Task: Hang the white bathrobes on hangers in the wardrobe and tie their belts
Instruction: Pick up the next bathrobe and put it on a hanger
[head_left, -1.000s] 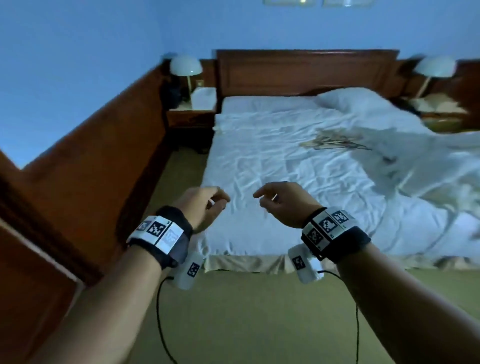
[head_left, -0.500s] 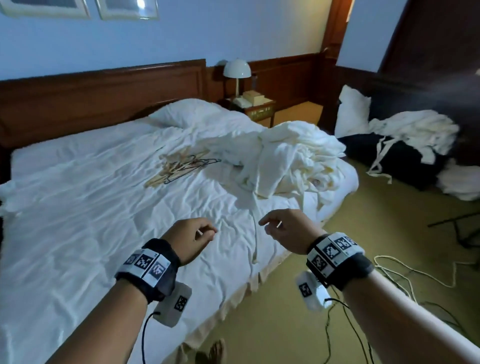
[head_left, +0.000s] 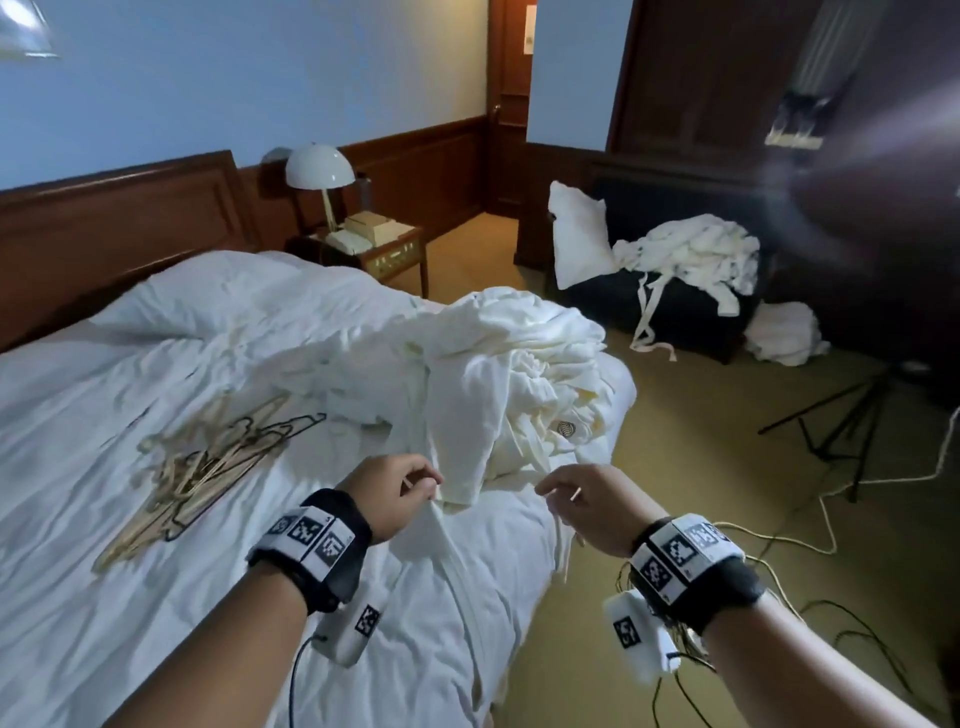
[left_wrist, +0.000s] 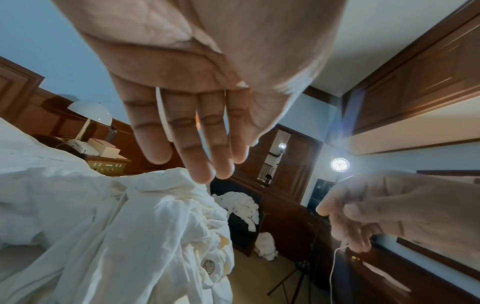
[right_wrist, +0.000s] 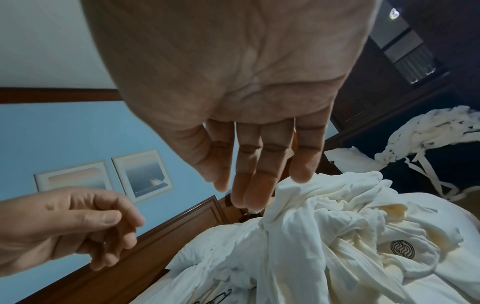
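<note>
Closer now than half a second ago, both hands reach the heap of white bathrobes (head_left: 498, 374) at frame centre on the bed (head_left: 156, 597); left hand (head_left: 395, 493) and right hand (head_left: 587, 501) hang loosely curled, each grip empty; soft, limp cloth, likely best lifted by the collar; tangled hangers (head_left: 208, 457) lie left, trailing belts may snag.

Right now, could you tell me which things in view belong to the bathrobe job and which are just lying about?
For the job:
- heap of white bathrobes on the bed
- pile of hangers beside it
- second heap of robes on the dark seat

Lying about:
- bedside lamp
- pillow
- tripod
- floor cables
</note>
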